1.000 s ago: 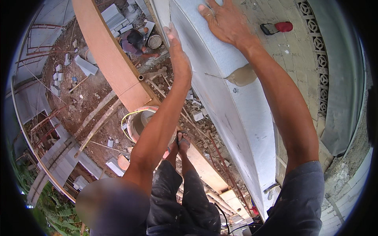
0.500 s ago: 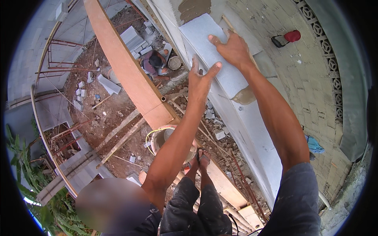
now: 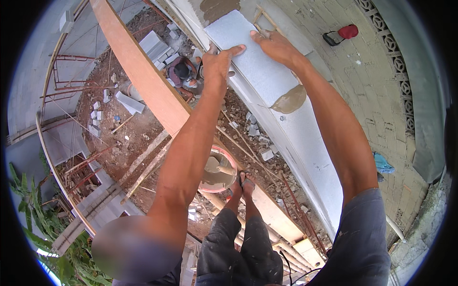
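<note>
A long pale grey concrete block lies flat along the top of the wall, on wet mortar that shows at its near end. My left hand grips its left edge, thumb on the upper face and fingers down the side, partly hidden. On the opposite edge, my right hand holds the block, thumb on top and fingers over the far side. Beyond the block is another patch of mortar. Below my left forearm stands a bucket of mortar with a wooden-handled tool in it.
I stand on a raised plank; another long plank runs to the left. Below, a person crouches among rubble and stacked blocks. A red and black item and blue cloth lie on the paved surface at right.
My left hand has moved forward along the block's left edge, and its thumb has come down on top. My right hand stays at the opposite edge. The view has shifted, showing more of the bucket.
</note>
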A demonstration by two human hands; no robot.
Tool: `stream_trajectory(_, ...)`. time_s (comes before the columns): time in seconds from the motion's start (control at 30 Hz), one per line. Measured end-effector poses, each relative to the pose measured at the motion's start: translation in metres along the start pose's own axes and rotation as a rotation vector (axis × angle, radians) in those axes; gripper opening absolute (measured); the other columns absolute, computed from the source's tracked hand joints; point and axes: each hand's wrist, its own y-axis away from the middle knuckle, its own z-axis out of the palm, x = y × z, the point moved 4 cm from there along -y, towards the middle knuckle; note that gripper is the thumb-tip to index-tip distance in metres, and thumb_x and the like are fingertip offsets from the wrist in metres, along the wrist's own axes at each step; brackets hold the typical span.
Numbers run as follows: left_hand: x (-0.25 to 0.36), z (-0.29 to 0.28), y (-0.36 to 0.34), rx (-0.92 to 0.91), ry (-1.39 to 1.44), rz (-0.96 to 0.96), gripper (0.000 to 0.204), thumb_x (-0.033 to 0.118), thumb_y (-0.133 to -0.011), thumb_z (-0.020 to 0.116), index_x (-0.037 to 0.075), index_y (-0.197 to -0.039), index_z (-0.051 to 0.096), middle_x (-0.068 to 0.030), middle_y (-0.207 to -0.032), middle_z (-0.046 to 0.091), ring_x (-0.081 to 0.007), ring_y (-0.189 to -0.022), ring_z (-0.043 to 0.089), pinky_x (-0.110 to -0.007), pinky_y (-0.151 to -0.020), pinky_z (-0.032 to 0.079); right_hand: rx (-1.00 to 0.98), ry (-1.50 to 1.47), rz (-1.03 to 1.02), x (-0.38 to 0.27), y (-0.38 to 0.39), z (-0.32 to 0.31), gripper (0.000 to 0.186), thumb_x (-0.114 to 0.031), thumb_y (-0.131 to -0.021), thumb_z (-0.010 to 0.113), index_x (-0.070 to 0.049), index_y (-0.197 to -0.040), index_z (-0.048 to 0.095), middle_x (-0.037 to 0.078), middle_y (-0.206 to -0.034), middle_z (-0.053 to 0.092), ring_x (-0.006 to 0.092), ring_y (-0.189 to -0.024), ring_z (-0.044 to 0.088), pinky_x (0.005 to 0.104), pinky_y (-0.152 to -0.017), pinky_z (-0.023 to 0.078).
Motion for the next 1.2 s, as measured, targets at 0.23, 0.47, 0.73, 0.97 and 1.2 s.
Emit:
stream_trajectory(0.23, 0.002, -0.005, -0.001, 0.090, -0.095, 0.018, 0.095, 0.014, -0.066, 0.084, -0.012, -0.141, 0.034, -0.0243, -0.123, 0.057, -0.0361, -0.109, 0.060, -0.053, -0.090, 0.052, 0.156, -0.390, 0.091, 0.038, 0.001, -0.045, 0.093, -0.073, -0.091, 0.036, 0.005, -0.139, 0.046, 0.029, -0.141, 0.046, 0.0398, -0.134, 0.042, 0.0477, -0.113, 0.029)
stream_trajectory(0.47, 0.002, -0.011, -0.012, -0.024, -0.117, 0.080, 0.078, 0.020, -0.070, 0.083, -0.009, -0.131, 0.044, -0.0255, -0.126, 0.055, -0.0397, -0.116, 0.056, -0.048, -0.075, 0.060, -0.436, -0.433, 0.179, 0.003, 0.037, 0.005, 0.096, -0.077, -0.089, 0.032, 0.004, -0.140, 0.045, 0.032, -0.140, 0.044, 0.0406, -0.134, 0.042, 0.0479, -0.112, 0.031)
stream_trajectory(0.73, -0.006, -0.016, -0.018, -0.006, -0.166, 0.036, 0.076, 0.024, -0.071, 0.082, -0.007, -0.131, 0.045, -0.0254, -0.127, 0.054, -0.0388, -0.119, 0.054, -0.054, -0.087, 0.055, 0.009, -0.125, 0.142, 0.013, 0.016, -0.003, 0.098, -0.076, -0.091, 0.027, 0.008, -0.136, 0.048, 0.032, -0.140, 0.044, 0.0427, -0.132, 0.044, 0.0489, -0.112, 0.032)
stream_trajectory(0.97, -0.005, -0.006, -0.009, 0.028, -0.073, 0.036, 0.089, 0.017, -0.065, 0.083, -0.007, -0.140, 0.040, -0.0236, -0.121, 0.060, -0.0358, -0.104, 0.063, -0.051, -0.088, 0.052, 0.166, 0.116, 0.079, 0.003, 0.014, -0.009, 0.071, -0.059, -0.097, 0.038, 0.003, -0.126, 0.058, 0.027, -0.122, 0.059, 0.0379, -0.118, 0.056, 0.0450, -0.101, 0.041)
stream_trajectory(1.2, -0.002, -0.022, -0.010, 0.030, -0.061, 0.054, 0.094, 0.013, -0.065, 0.082, -0.006, -0.143, 0.033, -0.0216, -0.118, 0.061, -0.0334, -0.102, 0.064, -0.047, -0.082, 0.054, 0.417, -1.368, -0.546, -0.091, 0.052, -0.033, 0.047, -0.040, -0.098, 0.051, -0.001, -0.074, 0.058, 0.005, -0.066, 0.055, 0.0136, -0.060, 0.050, 0.0278, -0.054, 0.040)
